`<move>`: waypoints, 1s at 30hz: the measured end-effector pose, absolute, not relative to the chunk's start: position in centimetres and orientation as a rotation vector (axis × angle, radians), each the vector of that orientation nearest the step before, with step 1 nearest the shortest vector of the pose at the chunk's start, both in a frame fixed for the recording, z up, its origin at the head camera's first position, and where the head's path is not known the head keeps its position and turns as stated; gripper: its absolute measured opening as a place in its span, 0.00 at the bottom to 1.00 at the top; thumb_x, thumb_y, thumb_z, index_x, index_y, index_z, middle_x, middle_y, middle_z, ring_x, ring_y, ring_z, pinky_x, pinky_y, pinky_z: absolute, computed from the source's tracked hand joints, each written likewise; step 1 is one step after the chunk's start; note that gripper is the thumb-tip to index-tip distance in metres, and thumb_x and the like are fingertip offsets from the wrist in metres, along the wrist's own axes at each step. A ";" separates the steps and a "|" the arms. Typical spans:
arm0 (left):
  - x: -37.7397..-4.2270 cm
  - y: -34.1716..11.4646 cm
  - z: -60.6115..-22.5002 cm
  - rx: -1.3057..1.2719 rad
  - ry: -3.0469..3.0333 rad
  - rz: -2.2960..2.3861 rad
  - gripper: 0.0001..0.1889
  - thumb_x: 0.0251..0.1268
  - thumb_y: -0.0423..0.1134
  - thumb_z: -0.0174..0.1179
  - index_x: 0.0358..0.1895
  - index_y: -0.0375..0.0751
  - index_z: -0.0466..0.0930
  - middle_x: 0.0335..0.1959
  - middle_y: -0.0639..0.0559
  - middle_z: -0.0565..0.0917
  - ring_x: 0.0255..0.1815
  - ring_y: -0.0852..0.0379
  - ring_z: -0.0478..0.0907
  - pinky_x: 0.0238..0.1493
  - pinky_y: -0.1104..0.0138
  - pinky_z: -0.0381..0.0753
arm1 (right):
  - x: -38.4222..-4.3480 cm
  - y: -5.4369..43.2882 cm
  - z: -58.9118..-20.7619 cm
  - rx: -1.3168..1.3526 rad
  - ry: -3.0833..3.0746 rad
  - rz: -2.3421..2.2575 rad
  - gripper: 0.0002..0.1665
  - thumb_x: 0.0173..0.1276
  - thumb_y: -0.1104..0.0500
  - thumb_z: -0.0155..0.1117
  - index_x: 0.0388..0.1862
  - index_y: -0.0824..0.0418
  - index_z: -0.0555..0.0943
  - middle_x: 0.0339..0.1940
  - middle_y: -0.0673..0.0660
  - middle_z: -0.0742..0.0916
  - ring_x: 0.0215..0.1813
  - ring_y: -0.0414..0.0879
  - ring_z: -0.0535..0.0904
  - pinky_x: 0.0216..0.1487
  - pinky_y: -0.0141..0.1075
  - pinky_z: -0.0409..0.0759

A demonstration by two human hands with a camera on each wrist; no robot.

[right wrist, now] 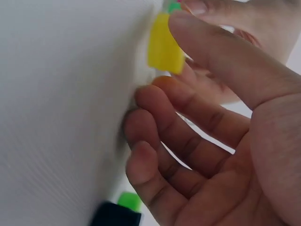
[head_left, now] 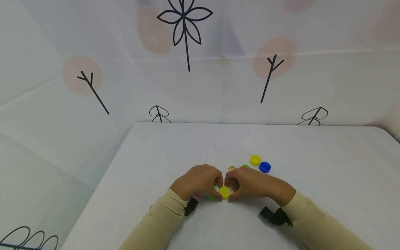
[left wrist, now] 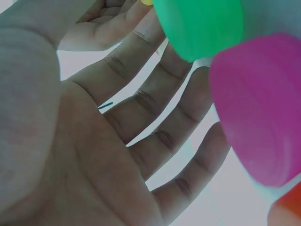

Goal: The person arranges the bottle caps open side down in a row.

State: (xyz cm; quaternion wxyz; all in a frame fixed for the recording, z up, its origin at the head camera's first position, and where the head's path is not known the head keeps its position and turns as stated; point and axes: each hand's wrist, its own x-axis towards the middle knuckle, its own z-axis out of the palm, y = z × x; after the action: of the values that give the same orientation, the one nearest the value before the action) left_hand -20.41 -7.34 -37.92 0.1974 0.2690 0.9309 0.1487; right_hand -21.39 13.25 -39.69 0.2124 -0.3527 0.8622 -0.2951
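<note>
A yellow bottle cap sits between my two hands on the white table. My left hand curves round its left side, thumb at the near edge. Opposite it, my right hand has its thumb at the cap's near right edge and its index finger behind. In the right wrist view the yellow cap lies between thumb and index fingertip, the left fingers just beyond. Beside my left fingers, the left wrist view has a green cap, a magenta cap and part of an orange cap.
Past my right hand lie another yellow cap, a blue cap, a partly hidden green cap and a beige cap. Dark wrist mounts hang under both sleeves. A patterned cloth rises behind the table.
</note>
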 end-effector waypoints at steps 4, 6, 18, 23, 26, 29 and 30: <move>-20.5 -7.3 -37.8 0.734 2.625 0.440 0.13 0.50 0.52 0.77 0.35 0.54 0.86 0.30 0.65 0.80 0.34 0.66 0.74 0.39 0.71 0.75 | -21.3 14.0 -39.0 -0.994 2.456 -0.804 0.14 0.56 0.55 0.79 0.38 0.54 0.83 0.26 0.44 0.81 0.30 0.36 0.75 0.34 0.29 0.77; -20.6 -7.2 -37.8 0.724 2.646 0.488 0.10 0.55 0.52 0.73 0.35 0.54 0.86 0.32 0.65 0.81 0.36 0.65 0.75 0.40 0.70 0.76 | -21.3 14.4 -38.6 -0.985 2.504 -0.819 0.12 0.58 0.57 0.77 0.39 0.56 0.84 0.27 0.44 0.81 0.31 0.36 0.75 0.34 0.29 0.77; -21.2 -5.6 -37.7 0.772 2.916 0.526 0.12 0.67 0.51 0.66 0.45 0.49 0.85 0.37 0.57 0.86 0.38 0.61 0.80 0.37 0.70 0.77 | -21.2 13.9 -38.6 -0.788 2.882 -0.763 0.14 0.64 0.58 0.72 0.48 0.59 0.85 0.41 0.52 0.88 0.49 0.50 0.81 0.52 0.45 0.82; -21.3 -5.0 -37.9 0.690 2.964 0.467 0.15 0.66 0.51 0.66 0.49 0.48 0.86 0.40 0.56 0.88 0.40 0.60 0.83 0.38 0.67 0.80 | -21.3 13.3 -39.4 -0.795 2.950 -0.695 0.19 0.63 0.59 0.73 0.52 0.62 0.85 0.50 0.58 0.88 0.58 0.56 0.81 0.58 0.50 0.81; -21.3 -4.7 -38.2 0.673 2.957 0.430 0.15 0.67 0.51 0.65 0.51 0.48 0.86 0.42 0.56 0.88 0.42 0.58 0.84 0.40 0.65 0.81 | -21.2 13.5 -39.6 -0.805 2.985 -0.662 0.20 0.61 0.60 0.75 0.52 0.64 0.85 0.51 0.60 0.88 0.58 0.57 0.81 0.57 0.49 0.82; -21.2 -4.4 -38.4 0.653 2.936 0.393 0.16 0.68 0.51 0.64 0.52 0.48 0.86 0.43 0.55 0.88 0.43 0.57 0.84 0.43 0.62 0.81 | -21.1 13.8 -39.9 -0.797 3.012 -0.615 0.21 0.60 0.59 0.76 0.52 0.65 0.85 0.53 0.61 0.86 0.59 0.57 0.81 0.58 0.48 0.82; -21.2 -4.3 -38.4 0.645 2.930 0.382 0.16 0.69 0.51 0.63 0.53 0.49 0.86 0.44 0.55 0.88 0.43 0.57 0.84 0.44 0.61 0.81 | -21.0 13.9 -39.9 -0.795 3.018 -0.598 0.22 0.60 0.59 0.76 0.52 0.65 0.85 0.53 0.61 0.86 0.59 0.57 0.80 0.58 0.47 0.82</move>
State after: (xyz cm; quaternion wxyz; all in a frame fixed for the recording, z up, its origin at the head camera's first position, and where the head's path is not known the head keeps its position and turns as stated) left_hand -21.19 -4.30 -38.44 0.0586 0.2129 0.9671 0.1262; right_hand -21.04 13.89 -39.92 -0.0179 -0.2503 0.9495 -0.1882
